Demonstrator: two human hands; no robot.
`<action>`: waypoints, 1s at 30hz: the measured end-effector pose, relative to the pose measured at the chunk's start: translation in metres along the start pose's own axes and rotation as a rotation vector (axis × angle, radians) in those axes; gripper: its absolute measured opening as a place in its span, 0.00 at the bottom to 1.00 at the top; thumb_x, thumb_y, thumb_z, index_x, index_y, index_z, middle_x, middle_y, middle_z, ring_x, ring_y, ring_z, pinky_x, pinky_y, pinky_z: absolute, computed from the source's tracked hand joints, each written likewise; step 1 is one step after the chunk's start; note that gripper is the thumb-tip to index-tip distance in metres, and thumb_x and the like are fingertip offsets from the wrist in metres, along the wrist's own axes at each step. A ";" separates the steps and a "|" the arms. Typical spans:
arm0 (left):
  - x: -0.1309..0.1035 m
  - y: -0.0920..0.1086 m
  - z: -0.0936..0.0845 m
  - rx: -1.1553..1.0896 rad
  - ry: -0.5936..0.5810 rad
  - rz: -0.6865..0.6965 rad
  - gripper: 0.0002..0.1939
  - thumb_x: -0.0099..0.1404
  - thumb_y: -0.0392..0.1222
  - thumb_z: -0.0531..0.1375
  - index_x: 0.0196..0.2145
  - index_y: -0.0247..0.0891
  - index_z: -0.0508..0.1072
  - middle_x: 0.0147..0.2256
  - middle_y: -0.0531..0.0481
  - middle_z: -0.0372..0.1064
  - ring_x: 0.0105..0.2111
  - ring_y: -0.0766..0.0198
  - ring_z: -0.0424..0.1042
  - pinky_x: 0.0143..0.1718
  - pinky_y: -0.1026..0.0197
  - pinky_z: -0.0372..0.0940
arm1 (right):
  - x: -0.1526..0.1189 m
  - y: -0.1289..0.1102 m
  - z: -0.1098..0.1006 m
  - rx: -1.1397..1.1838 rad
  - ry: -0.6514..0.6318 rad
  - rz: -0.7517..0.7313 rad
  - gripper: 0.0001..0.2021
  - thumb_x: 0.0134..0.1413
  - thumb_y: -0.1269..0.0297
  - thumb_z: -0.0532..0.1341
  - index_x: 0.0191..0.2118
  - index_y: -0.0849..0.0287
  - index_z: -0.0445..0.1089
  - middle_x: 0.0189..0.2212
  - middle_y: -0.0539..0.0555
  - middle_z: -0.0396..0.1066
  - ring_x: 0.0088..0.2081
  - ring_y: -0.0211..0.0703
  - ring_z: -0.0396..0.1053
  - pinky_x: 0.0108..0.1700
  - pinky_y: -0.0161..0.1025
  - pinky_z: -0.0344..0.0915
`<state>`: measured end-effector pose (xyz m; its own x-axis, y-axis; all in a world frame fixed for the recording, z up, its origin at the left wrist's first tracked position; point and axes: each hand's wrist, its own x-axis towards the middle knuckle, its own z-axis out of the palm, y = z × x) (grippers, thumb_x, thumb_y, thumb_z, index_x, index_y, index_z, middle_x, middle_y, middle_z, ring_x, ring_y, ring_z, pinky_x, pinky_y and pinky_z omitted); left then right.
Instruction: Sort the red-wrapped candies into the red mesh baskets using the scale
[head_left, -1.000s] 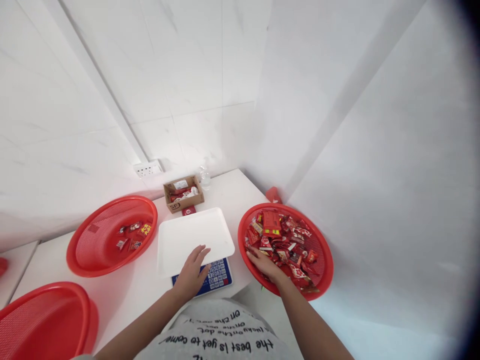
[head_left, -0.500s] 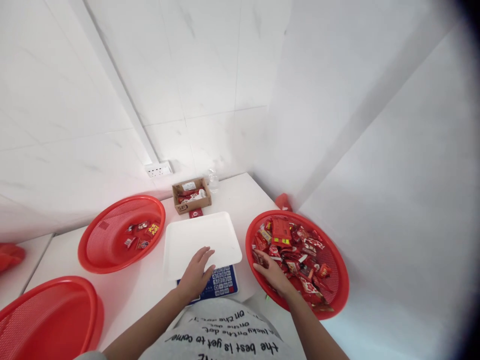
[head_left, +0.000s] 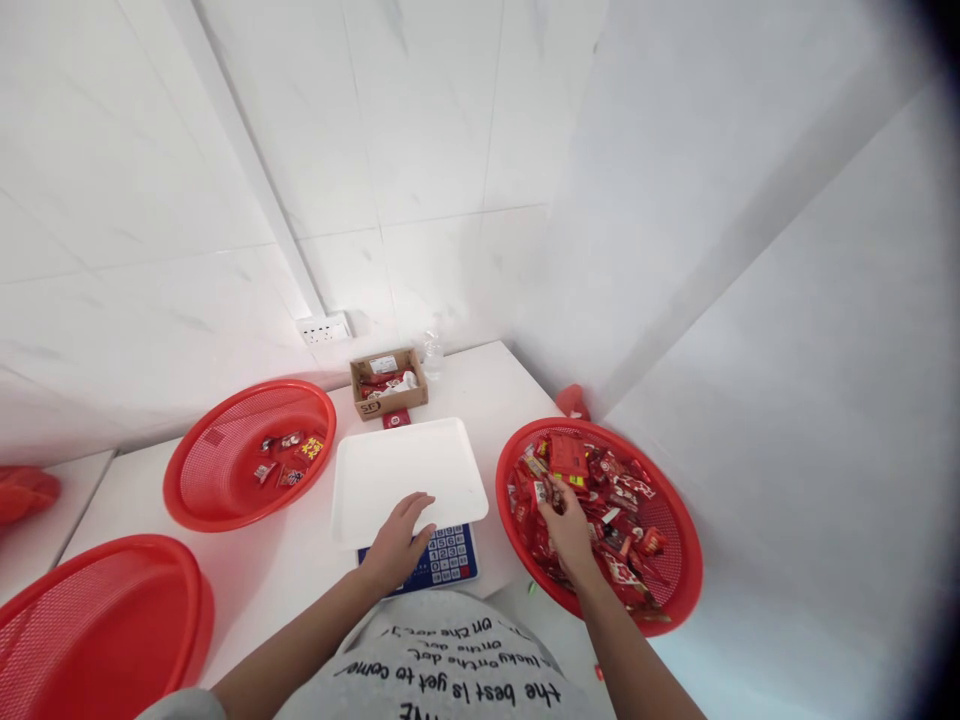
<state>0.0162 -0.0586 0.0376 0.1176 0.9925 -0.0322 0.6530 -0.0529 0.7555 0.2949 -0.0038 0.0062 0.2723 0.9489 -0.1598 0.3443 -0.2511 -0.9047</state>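
Observation:
My left hand (head_left: 400, 541) rests over the near edge of a white weighing tray (head_left: 409, 470), its fingers spread and holding nothing. Under that tray, the blue keypad (head_left: 450, 556) of a scale sticks out towards me. My right hand (head_left: 568, 535) reaches into a red mesh basket (head_left: 679, 590) on the right. Its fingertips are closed on a small red-and-white snack packet (head_left: 539, 492). Many red wrapped packets (head_left: 622, 570) fill this basket, and a larger flat red pack (head_left: 568, 457) lies just beyond my fingers.
On the left, a red basket (head_left: 187, 490) holds several small packets. Another red basket (head_left: 112, 630) stands nearer. Behind the scale are a cardboard box (head_left: 390, 400) with packets, a small red packet (head_left: 397, 418) and a clear plastic bottle (head_left: 433, 355). Walls close off the back and right.
My right hand has moved from the basket's left rim further in, and a small packet now shows at its fingertips. My left hand stays by the tray. The view has shifted slightly.

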 end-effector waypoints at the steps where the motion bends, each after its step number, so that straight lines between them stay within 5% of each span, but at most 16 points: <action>1: 0.002 0.003 0.001 -0.064 -0.013 -0.034 0.19 0.61 0.42 0.53 0.50 0.40 0.64 0.53 0.45 0.62 0.54 0.58 0.60 0.57 0.50 0.54 | -0.001 -0.010 0.002 0.029 -0.001 -0.027 0.26 0.45 0.61 0.55 0.53 0.57 0.60 0.53 0.55 0.64 0.53 0.47 0.62 0.56 0.44 0.57; 6: 0.014 0.026 0.008 -0.590 -0.144 -0.344 0.23 0.60 0.49 0.55 0.51 0.38 0.63 0.47 0.43 0.67 0.44 0.59 0.69 0.47 0.55 0.63 | -0.020 -0.057 0.037 0.214 -0.269 -0.169 0.25 0.43 0.65 0.58 0.52 0.57 0.62 0.51 0.55 0.65 0.52 0.45 0.63 0.56 0.44 0.57; 12: 0.015 0.035 0.011 -1.043 -0.154 -0.483 0.24 0.54 0.53 0.61 0.45 0.37 0.68 0.42 0.44 0.70 0.37 0.63 0.70 0.41 0.59 0.64 | -0.053 -0.068 0.083 0.286 -0.641 -0.170 0.24 0.46 0.65 0.58 0.52 0.52 0.62 0.52 0.51 0.65 0.53 0.42 0.62 0.57 0.44 0.56; 21: 0.010 0.004 -0.014 -0.806 0.046 -0.576 0.20 0.54 0.52 0.60 0.41 0.37 0.67 0.38 0.46 0.71 0.36 0.63 0.70 0.31 0.64 0.63 | -0.045 -0.057 0.093 0.434 -0.650 0.334 0.26 0.55 0.49 0.51 0.57 0.56 0.56 0.46 0.59 0.68 0.34 0.41 0.72 0.39 0.44 0.69; 26: 0.011 -0.007 -0.025 -0.592 0.080 -0.506 0.19 0.56 0.50 0.58 0.41 0.35 0.66 0.33 0.47 0.70 0.32 0.64 0.69 0.29 0.64 0.62 | -0.044 -0.059 0.095 0.568 -0.734 0.334 0.34 0.51 0.50 0.57 0.61 0.52 0.46 0.53 0.58 0.62 0.45 0.42 0.69 0.47 0.43 0.66; 30: 0.012 -0.013 -0.034 -0.398 0.096 -0.487 0.21 0.58 0.46 0.56 0.47 0.36 0.65 0.31 0.49 0.68 0.30 0.64 0.69 0.27 0.64 0.62 | -0.042 -0.049 0.088 0.369 -0.629 0.198 0.32 0.48 0.53 0.58 0.59 0.55 0.53 0.52 0.60 0.64 0.44 0.43 0.69 0.45 0.42 0.67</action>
<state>-0.0166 -0.0417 0.0495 -0.2026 0.8989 -0.3885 0.2845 0.4337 0.8550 0.1876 -0.0140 0.0224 -0.3042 0.8510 -0.4281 -0.0115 -0.4527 -0.8916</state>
